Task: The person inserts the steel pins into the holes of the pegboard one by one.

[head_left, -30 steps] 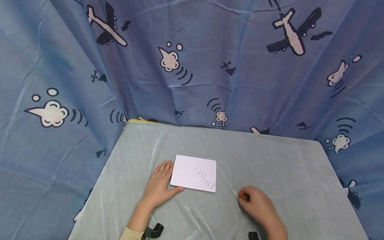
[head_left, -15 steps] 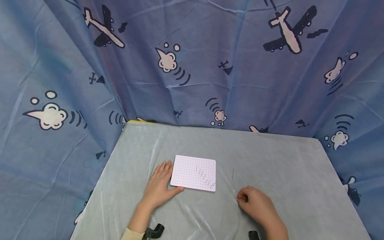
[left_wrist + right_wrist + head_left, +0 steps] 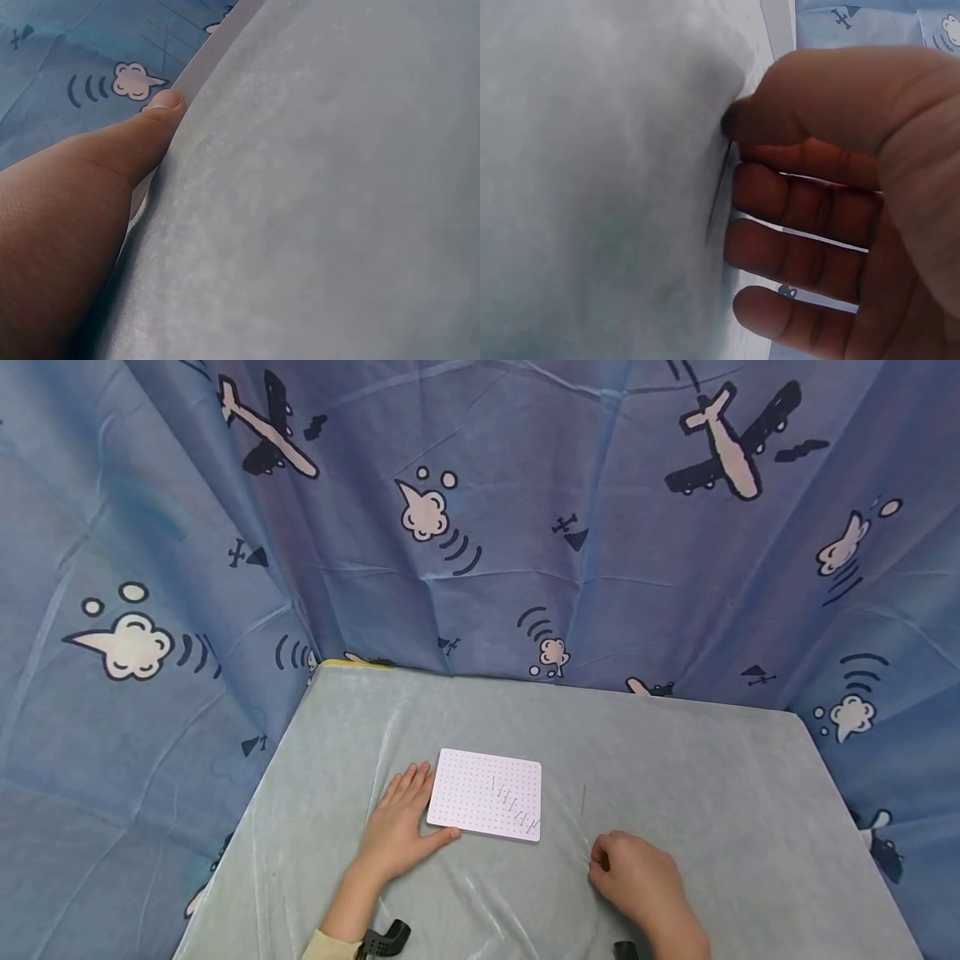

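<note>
A white board (image 3: 480, 785) dotted with rows of small holes lies on the grey cloth, several thin needle-like pins (image 3: 510, 797) in a slanting row on its right half. My left hand (image 3: 397, 831) spreads along the board's left side, fingers straight; in the left wrist view its thumb (image 3: 161, 112) touches the front edge. To the right of the board, my right hand (image 3: 637, 872) is low over the cloth, thumb and index finger together. From those fingertips a thin dark needle (image 3: 720, 191) sticks out in the right wrist view, pinched at one end; the other fingers curl loosely.
Another thin dark line, like a needle (image 3: 584, 799), lies on the cloth between the board and my right hand. Grey cloth (image 3: 675, 760) covers the table. A blue curtain (image 3: 495, 568) printed with planes hangs behind and at both sides.
My right hand has shifted slightly toward the near side and left, its thumb and index drawn together. The left hand and the board stay as they were.
</note>
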A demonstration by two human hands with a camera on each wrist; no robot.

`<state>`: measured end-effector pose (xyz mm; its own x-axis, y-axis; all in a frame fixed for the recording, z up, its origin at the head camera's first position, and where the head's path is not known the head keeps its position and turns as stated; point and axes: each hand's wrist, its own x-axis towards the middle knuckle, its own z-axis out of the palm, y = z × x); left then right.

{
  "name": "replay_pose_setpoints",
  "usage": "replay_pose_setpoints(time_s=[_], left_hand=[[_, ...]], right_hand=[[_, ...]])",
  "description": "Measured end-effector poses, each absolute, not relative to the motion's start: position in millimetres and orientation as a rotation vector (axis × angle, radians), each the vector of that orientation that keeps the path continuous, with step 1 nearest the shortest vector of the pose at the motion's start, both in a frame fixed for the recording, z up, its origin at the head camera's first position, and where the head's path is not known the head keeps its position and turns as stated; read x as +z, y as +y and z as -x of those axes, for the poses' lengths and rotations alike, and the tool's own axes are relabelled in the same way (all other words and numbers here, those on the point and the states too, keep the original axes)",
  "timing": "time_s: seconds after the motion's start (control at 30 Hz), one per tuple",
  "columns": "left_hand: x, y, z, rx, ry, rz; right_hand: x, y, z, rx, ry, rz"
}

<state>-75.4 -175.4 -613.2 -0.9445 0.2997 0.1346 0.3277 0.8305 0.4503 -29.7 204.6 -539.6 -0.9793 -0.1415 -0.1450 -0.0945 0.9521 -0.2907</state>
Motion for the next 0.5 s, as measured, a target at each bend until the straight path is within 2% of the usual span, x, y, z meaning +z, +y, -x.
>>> replay_pose_setpoints(time_s=[0.5], left_hand=[[-614.6,-176.4,76.3,-0.745,-2.967,0.498]], right_hand=[[-542.8,203.8,28.5,-0.493,2.959,0.21]])
